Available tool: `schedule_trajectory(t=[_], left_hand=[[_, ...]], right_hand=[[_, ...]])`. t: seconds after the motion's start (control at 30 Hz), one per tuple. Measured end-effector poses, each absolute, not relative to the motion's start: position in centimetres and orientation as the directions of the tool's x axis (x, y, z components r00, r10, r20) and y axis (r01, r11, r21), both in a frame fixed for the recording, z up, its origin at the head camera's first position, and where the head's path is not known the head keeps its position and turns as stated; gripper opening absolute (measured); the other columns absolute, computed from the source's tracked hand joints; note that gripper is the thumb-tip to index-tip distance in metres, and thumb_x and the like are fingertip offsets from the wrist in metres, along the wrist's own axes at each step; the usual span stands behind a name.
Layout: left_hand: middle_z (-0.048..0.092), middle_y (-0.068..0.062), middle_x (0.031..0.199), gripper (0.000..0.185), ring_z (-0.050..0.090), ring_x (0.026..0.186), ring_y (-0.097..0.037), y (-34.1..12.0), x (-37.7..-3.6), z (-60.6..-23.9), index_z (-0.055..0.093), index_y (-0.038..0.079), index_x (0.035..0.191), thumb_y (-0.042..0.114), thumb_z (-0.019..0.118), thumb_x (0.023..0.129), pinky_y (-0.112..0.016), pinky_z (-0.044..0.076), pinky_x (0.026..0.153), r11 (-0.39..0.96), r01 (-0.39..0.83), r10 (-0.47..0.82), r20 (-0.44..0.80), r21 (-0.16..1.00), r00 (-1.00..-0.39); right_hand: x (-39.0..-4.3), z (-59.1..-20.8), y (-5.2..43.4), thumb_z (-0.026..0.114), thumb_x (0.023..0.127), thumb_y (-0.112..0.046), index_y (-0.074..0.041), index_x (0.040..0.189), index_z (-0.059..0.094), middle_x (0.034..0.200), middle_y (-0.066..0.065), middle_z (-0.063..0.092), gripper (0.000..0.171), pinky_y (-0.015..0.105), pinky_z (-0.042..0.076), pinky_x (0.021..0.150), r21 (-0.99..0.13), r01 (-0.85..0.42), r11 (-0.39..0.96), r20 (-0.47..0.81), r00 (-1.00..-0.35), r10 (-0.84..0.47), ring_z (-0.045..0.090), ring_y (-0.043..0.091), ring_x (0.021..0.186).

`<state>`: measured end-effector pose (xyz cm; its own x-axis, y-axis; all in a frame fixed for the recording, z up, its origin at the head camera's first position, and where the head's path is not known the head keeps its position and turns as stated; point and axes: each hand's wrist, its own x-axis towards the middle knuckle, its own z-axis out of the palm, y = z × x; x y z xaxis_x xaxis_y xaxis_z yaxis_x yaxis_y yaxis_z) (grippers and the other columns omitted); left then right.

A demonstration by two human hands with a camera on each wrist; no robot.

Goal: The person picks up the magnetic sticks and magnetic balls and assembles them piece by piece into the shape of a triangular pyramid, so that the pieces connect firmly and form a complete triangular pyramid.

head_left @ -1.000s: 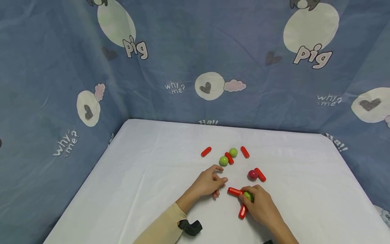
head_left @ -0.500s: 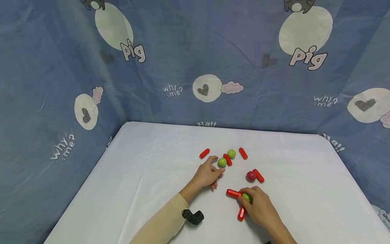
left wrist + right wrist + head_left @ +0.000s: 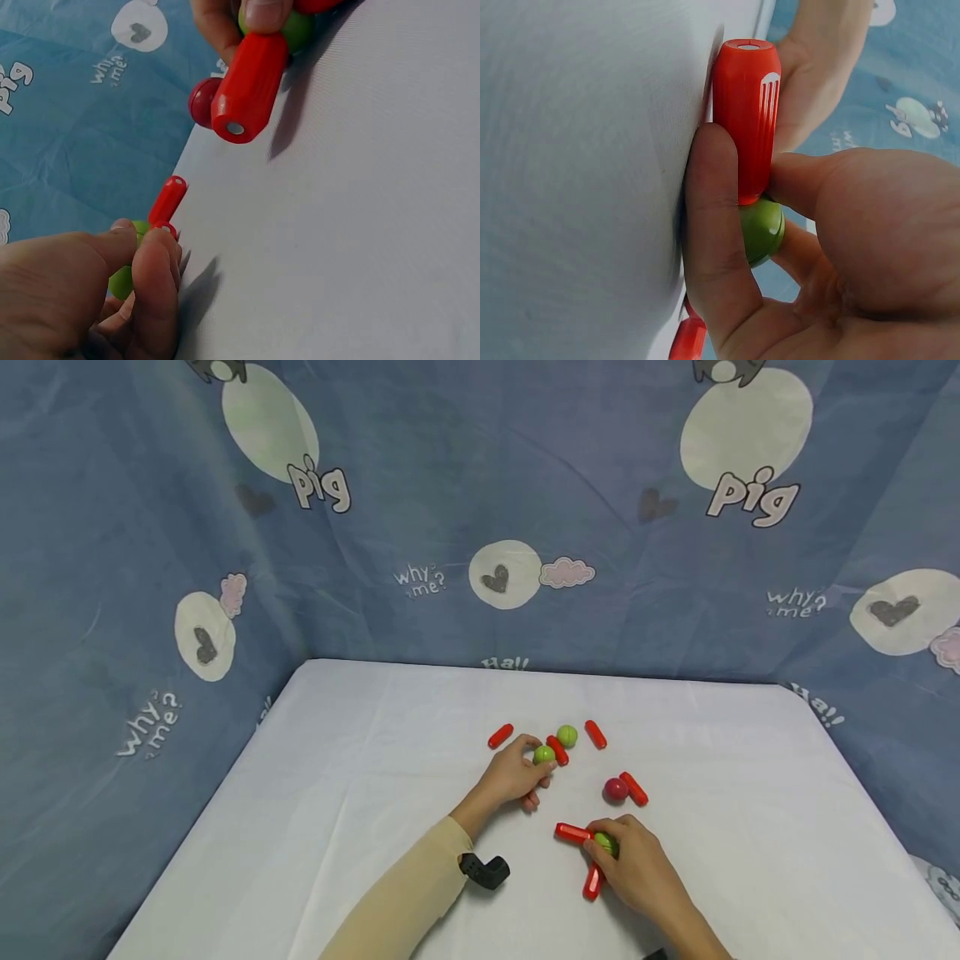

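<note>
My left hand point(image 3: 510, 778) has its thumb and index finger around a green ball point(image 3: 543, 754), which sits beside a red rod point(image 3: 557, 750). A second green ball point(image 3: 567, 736) is at that rod's far end. Nearer the front, my right hand point(image 3: 637, 864) pinches another green ball point(image 3: 762, 231) between thumb and fingers. Two red rods meet this ball: one points left point(image 3: 573, 833), the other toward the front point(image 3: 592, 883). In the left wrist view, a silvery disc shows in the end of one red rod point(image 3: 251, 90).
A dark red ball point(image 3: 616, 790) touches a red rod point(image 3: 634, 788) behind my right hand. Loose red rods lie at the back left point(image 3: 500, 736) and back right point(image 3: 596, 734). Everything rests on a white-covered table point(image 3: 360, 727) before a blue printed curtain point(image 3: 420, 485).
My left hand has moved forward and its thumb and index finger have come around the nearer green ball. The right hand keeps its hold on the ball with rods, nearly still.
</note>
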<state>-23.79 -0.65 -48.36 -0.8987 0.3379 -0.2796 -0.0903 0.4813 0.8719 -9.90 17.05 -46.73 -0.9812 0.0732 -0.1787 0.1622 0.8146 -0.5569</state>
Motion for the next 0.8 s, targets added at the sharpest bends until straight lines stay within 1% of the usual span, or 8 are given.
schedule_trajectory(t=[0.47,0.63,0.8], left_hand=[[0.066,0.000,0.070,0.044,0.058,0.043,-0.012,-0.08,-23.99,-48.10,0.051,0.013,0.133,0.030,0.070,0.098,-0.025,0.053,0.045,0.495,-0.122,0.318,-0.310,0.860,-0.896],[0.068,0.000,0.072,0.043,0.059,0.044,-0.011,-0.10,-23.91,-48.15,0.052,0.012,0.133,0.029,0.071,0.097,-0.023,0.052,0.045,0.494,-0.109,0.318,-0.296,0.862,-0.901],[0.069,0.001,0.073,0.045,0.058,0.043,-0.010,-0.21,-23.66,-48.21,0.053,0.011,0.135,0.028,0.071,0.097,-0.022,0.051,0.044,0.504,-0.091,0.319,-0.283,0.859,-0.904]], right_hand=[[-9.97,-46.78,17.00,0.078,0.090,-0.028,-0.014,0.113,0.075,0.106,0.007,0.064,0.026,0.036,0.054,0.075,-0.554,0.173,0.814,-0.186,-0.979,0.081,0.053,0.018,0.085],[-10.00,-46.66,16.96,0.078,0.090,-0.028,-0.015,0.113,0.075,0.107,0.007,0.064,0.027,0.039,0.057,0.078,-0.551,0.172,0.817,-0.188,-0.979,0.079,0.054,0.018,0.086],[-9.96,-46.69,17.00,0.078,0.091,-0.029,-0.015,0.113,0.075,0.106,0.007,0.064,0.026,0.039,0.056,0.078,-0.550,0.174,0.817,-0.189,-0.979,0.081,0.054,0.018,0.085]])
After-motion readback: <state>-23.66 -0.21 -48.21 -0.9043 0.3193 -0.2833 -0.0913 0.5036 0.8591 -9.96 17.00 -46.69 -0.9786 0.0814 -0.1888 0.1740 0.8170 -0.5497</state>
